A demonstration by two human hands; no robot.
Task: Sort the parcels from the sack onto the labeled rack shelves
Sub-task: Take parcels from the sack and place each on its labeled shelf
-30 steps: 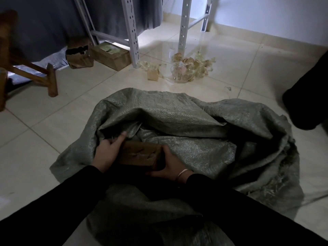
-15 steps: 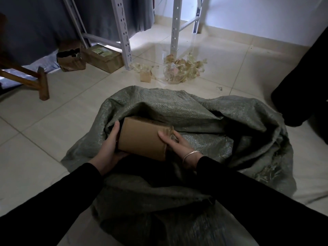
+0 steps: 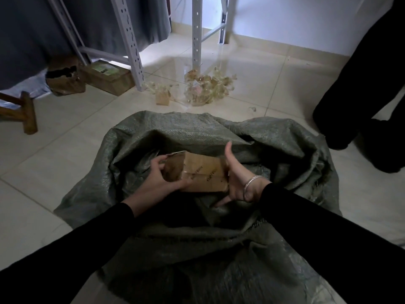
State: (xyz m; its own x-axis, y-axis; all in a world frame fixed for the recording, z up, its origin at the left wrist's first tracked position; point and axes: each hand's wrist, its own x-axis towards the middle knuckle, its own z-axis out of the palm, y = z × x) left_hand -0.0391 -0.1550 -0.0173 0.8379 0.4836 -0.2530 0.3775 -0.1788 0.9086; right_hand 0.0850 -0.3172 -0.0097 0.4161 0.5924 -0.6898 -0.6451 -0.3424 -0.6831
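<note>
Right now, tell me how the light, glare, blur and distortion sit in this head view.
Head view: dim overall, the sack mouth and black sleeves nearly lose detail; window light glares off the tiled floor near the rack legs; wide-angle bending tilts those legs; the parcel between the left hand and right hand stays fairly sharp, its print unreadable; the sack's near edge is smeared.

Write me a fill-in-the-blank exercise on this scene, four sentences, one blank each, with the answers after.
1. Both hands hold a brown cardboard ____ above the green sack.
2. The silver bracelet sits on the ____ wrist.
3. The right hand has its ____ pointing up.
4. The left hand grips the parcel at its ____ end.

Answers: parcel; right; thumb; left
</note>
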